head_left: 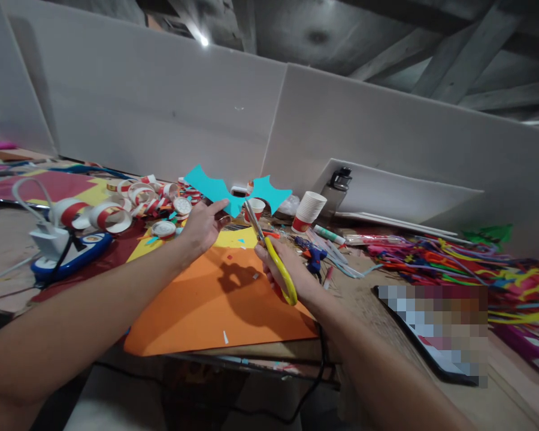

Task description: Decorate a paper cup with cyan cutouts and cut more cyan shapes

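Note:
My left hand pinches a turquoise paper cutout shaped like a pair of bat wings, held up above the table. In my right hand is a pair of scissors with yellow handles, the blades pointing up at the narrow middle of the cutout. Whether the blades touch the paper I cannot tell. Below both hands lies a sheet of orange paper with small paper scraps on it, and a yellow sheet shows at its far edge.
Cut paper-cup rings and a blue-white power strip lie left. A stack of paper cups, a bottle and a blue glue gun stand or lie beyond my right hand. Pipe cleaners and a tablet-like device are right.

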The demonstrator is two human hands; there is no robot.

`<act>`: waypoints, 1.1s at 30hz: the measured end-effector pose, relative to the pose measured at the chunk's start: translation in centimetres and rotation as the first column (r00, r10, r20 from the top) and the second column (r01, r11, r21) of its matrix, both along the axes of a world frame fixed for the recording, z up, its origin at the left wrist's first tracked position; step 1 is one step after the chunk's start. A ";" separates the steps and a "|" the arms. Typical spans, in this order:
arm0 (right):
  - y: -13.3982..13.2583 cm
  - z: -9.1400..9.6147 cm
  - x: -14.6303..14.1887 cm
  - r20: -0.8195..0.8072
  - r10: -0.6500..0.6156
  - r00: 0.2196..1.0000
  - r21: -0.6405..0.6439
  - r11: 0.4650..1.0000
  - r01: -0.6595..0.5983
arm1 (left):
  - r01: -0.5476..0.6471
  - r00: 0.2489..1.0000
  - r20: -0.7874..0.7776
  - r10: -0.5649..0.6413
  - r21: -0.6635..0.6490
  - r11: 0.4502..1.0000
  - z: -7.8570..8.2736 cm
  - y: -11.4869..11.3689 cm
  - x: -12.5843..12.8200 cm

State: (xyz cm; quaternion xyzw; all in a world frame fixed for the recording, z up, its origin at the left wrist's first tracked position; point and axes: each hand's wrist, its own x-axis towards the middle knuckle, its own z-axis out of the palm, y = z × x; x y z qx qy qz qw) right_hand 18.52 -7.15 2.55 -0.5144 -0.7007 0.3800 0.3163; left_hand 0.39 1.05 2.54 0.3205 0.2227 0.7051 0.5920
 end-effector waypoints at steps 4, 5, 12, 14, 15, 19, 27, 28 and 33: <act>-0.1 0.2 0.1 0.025 0.000 1.000 -0.030 1.000 0.001 | 0.070 0.994 -0.080 -0.068 0.019 0.997 0.0 0.0 0.0; 0.0 0.1 0.1 0.023 -0.001 1.000 -0.034 0.999 0.002 | 0.082 0.992 -0.099 -0.079 0.022 0.996 0.0 -0.1 0.1; 0.2 -0.6 0.1 0.006 -0.032 0.999 -0.016 0.999 0.032 | 0.131 0.975 -0.190 -0.111 0.092 0.987 0.1 -0.3 0.0; 0.3 -0.6 0.1 0.011 -0.041 0.999 0.004 0.999 0.041 | 0.131 0.974 -0.197 -0.111 0.090 0.987 0.1 -0.3 -0.1; 0.3 -0.6 0.1 0.017 -0.042 0.999 0.011 0.999 0.042 | 0.134 0.973 -0.199 -0.114 0.087 0.987 0.1 -0.3 -0.1; 0.4 -0.7 0.3 0.042 -0.027 0.999 0.017 1.000 0.026 | 0.152 0.971 -0.202 -0.131 0.091 0.984 0.2 -0.3 0.0; 0.4 -1.5 -0.1 -0.012 -0.078 0.997 -0.010 0.997 0.078 | 0.140 0.968 -0.219 -0.119 0.087 0.986 0.2 -0.4 0.0; 0.3 -1.4 -0.1 -0.004 -0.083 0.997 -0.010 0.996 0.083 | 0.139 0.969 -0.218 -0.118 0.083 0.987 0.3 -0.5 0.0; -0.3 -0.6 -0.3 0.003 -0.098 0.995 -0.070 0.993 0.098 | 0.152 0.963 -0.235 -0.135 0.054 0.987 0.1 -0.3 -0.1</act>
